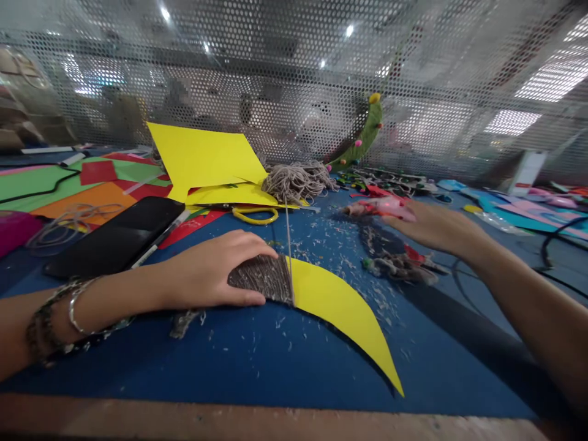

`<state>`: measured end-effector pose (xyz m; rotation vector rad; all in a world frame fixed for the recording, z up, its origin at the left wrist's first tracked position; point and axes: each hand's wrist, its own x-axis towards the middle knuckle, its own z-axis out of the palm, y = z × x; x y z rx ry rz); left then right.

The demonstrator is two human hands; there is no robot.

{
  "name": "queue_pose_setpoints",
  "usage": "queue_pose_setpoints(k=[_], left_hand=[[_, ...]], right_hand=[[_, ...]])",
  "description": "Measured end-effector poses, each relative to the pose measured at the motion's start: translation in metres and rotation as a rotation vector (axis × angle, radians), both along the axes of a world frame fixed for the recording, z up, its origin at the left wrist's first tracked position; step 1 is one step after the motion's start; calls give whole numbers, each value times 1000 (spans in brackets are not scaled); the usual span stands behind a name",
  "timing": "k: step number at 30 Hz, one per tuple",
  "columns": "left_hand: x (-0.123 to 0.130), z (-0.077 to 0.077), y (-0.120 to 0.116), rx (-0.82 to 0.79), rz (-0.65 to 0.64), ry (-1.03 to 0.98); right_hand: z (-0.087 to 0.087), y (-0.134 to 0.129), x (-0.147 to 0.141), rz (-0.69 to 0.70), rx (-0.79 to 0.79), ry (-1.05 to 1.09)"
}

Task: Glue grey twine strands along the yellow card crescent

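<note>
A yellow crescent of card (345,301) lies on the blue table, its left part wrapped in grey-brown yarn (263,278). Fingers and thumb of my left hand (209,269) grip that wrapped end. From the edge of the wrapping, a strand runs up to a tangled heap of yarn (298,182). At the right, my right hand (420,223) is closed around a pink glue bottle (383,207) with a brownish tip pointing left; some of its fingers are hidden behind the bottle.
Yellow card sheets (209,159), yellow-handled scissors (255,215) and a black phone (119,236) lie at the left. Yarn scraps (402,266) sit below my right hand. A green decorated crescent (367,135) leans against the perforated metal screen (285,79).
</note>
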<state>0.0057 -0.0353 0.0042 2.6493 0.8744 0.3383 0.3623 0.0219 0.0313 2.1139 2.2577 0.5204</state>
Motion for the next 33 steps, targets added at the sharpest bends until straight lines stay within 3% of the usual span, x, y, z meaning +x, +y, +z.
queue_pose_setpoints(k=[3, 7, 8, 10, 14, 17, 21, 33], left_hand=[[-2, 1, 5, 12, -57, -15], [-5, 1, 12, 13, -165, -45], [-7, 1, 13, 7, -194, -51], [-9, 1, 13, -10, -248, -56], [-11, 3, 12, -6, -311, -51], [-10, 2, 9, 37, -317, -43], [-10, 2, 6, 130, -311, -28], [-2, 6, -15, 210, -433, -23]], right_hand=[[1, -2, 1, -84, -210, 7], [10, -14, -16, -79, -12, -69], [12, -18, -25, -19, 65, -59], [12, -28, -46, 231, 110, 58], [-1, -48, -94, 782, 3, 288], [-11, -59, -123, 990, -154, 326], [-14, -62, -138, 1020, -298, 319], [-15, -57, -123, 1002, -289, 451]])
